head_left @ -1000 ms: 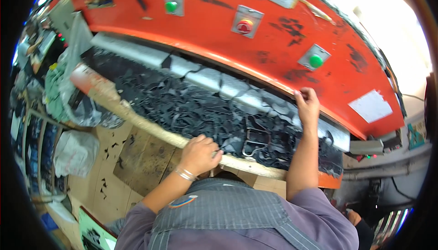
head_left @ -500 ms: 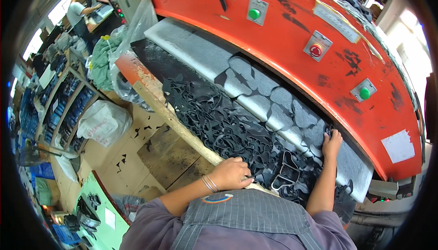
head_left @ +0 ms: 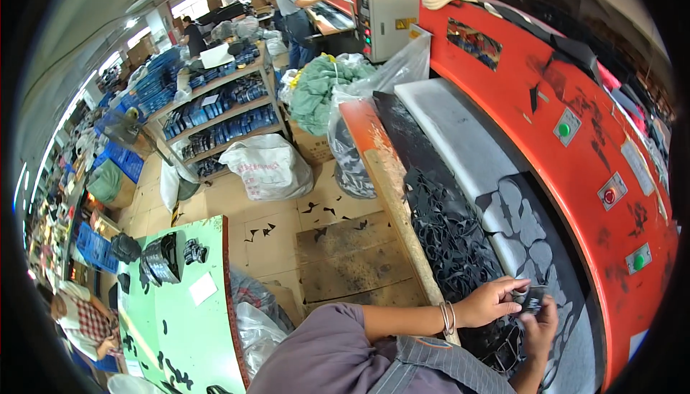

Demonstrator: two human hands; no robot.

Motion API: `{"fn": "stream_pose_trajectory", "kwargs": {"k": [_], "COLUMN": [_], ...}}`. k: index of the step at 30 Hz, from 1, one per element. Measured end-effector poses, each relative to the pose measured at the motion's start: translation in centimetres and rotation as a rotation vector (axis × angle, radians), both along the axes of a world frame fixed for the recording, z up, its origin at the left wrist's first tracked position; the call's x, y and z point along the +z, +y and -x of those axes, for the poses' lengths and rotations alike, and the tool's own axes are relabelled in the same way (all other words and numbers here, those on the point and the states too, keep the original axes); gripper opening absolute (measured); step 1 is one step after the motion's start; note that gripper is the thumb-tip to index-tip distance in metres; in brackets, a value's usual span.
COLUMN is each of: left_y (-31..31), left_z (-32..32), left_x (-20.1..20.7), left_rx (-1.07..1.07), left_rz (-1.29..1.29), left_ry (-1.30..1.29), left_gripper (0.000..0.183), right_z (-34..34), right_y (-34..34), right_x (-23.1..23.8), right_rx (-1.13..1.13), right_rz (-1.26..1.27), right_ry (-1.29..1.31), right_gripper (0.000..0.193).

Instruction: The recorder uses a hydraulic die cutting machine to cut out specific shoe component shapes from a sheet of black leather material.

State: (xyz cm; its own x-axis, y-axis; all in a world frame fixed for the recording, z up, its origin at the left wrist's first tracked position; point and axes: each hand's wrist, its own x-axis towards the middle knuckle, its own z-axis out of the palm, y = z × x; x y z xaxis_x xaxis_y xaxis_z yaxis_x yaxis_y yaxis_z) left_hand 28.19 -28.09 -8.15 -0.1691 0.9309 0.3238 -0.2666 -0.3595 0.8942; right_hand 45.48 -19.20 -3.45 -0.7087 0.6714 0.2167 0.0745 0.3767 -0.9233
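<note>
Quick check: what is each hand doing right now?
Left hand: pinching a small black cut piece.
Right hand: closed on the same piece from below.

Factory floor, red cutting press [head_left: 575,92], stock shelves [head_left: 215,114]

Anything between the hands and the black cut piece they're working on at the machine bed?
Nothing visible. The left hand and right hand both already touch the small black cut piece, held just above the black scrap pile on the bed.
</note>
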Motion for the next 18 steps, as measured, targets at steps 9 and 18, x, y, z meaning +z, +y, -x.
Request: {"fn": "stream_pose_trajectory", "kwargs": {"k": [9, 18], "left_y": [-8.1, -19.8], "left_z": [2.6, 7.2], "left_x": [0.9, -4.1], "left_rx": [0.439, 0.989], "left_rz": [0.259, 0.196], "left_ry": [-0.050, -0.512], "left_gripper": [0.032, 0.015], "right_z": [7.4, 5.2], "right_y": [-3.6, 9.8], "right_x": [0.5, 17.9], "right_rx": [0.375, -0.261], "right_rz": [-0.539, -1.438], "right_ry": [-0.132, 0.098], "right_gripper": [0.022, 0.017]}}
